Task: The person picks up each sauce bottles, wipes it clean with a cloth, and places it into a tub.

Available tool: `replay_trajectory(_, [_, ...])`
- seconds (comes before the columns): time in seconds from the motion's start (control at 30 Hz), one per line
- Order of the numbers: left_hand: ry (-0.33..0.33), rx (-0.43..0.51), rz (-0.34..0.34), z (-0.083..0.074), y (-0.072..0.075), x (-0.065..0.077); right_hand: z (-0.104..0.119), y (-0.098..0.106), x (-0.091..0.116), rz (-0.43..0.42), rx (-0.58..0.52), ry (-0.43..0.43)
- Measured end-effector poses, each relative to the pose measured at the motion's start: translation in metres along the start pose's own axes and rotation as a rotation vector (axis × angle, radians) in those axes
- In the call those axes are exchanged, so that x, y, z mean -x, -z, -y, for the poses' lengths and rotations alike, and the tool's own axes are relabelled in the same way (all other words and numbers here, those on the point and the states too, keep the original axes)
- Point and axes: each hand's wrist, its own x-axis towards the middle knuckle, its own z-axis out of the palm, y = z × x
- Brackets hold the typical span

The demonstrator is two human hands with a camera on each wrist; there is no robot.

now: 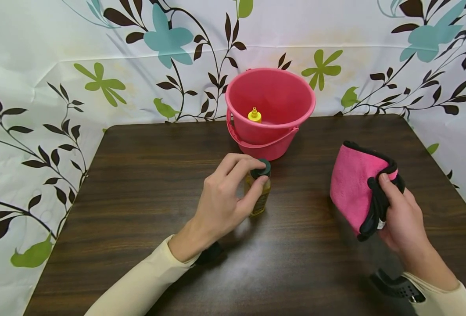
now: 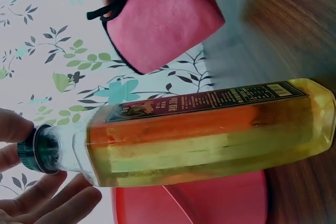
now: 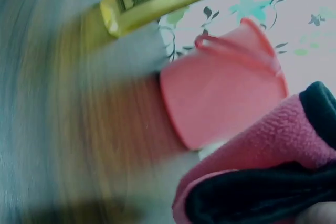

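Observation:
My left hand (image 1: 225,197) pinches the dark green cap (image 1: 261,167) of a clear bottle of yellow oil (image 2: 210,145) between thumb and fingers. The bottle stands upright on the table, with a dark label on one side; in the head view the hand hides part of it. Off to the right, my right hand (image 1: 404,221) grips a folded pink cloth (image 1: 353,188) with black edging, thumb on top, held above the tabletop. The same cloth (image 3: 262,140) fills the lower right of the right wrist view, where only a fingertip shows.
A pink bucket (image 1: 272,136) with its handle down stands at the table's back edge. Inside it shows a yellow nozzle top (image 1: 254,115). The dark wooden table (image 1: 158,175) meets a white flowered sheet (image 1: 201,26) behind.

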Motion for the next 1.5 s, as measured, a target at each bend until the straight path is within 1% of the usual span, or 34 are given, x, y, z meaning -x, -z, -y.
replay_trajectory(0.03, [0.010,0.006,0.004,0.000,0.000,0.000,0.000,-0.004,0.001,0.012,-0.030,0.030])
replay_trajectory(0.1, [0.031,0.020,0.010,-0.001,0.000,0.000,0.000,-0.011,0.002,0.015,-0.052,0.078])
replay_trajectory(0.2, [0.057,0.039,0.020,-0.001,0.000,0.001,0.000,-0.018,0.003,0.018,-0.082,0.120])
replay_trajectory(0.27, [0.068,0.046,0.024,-0.001,0.000,0.001,-0.001,-0.021,0.004,0.017,-0.091,0.131])
replay_trajectory(0.4, [0.084,0.043,0.033,-0.002,-0.001,0.001,-0.003,-0.029,0.008,0.003,-0.062,0.144])
replay_trajectory(0.6, [0.102,0.006,0.032,-0.003,-0.001,0.002,-0.008,-0.050,0.012,-0.080,0.044,0.160])
replay_trajectory(0.73, [0.112,-0.021,0.019,-0.004,-0.003,0.001,-0.010,-0.063,0.014,-0.121,0.064,0.171])
replay_trajectory(0.87, [0.132,-0.033,0.007,-0.005,-0.003,0.000,-0.011,-0.071,0.014,-0.125,0.073,0.175])
replay_trajectory(1.03, [0.163,-0.004,0.014,-0.005,-0.004,0.001,-0.015,-0.083,0.013,-0.082,0.080,0.165])
replay_trajectory(1.13, [0.179,0.033,0.020,-0.005,-0.004,0.001,-0.018,-0.092,0.014,-0.032,0.099,0.154])
replay_trajectory(1.27, [0.185,0.059,0.020,-0.005,-0.004,0.001,-0.020,-0.110,0.013,0.029,0.131,0.149])
replay_trajectory(1.4, [0.175,0.046,0.018,-0.006,-0.004,0.001,-0.023,-0.134,0.011,0.061,0.227,0.147])
replay_trajectory(1.5, [0.162,0.031,0.017,-0.006,-0.003,0.001,-0.027,-0.149,0.010,0.102,0.293,0.142])
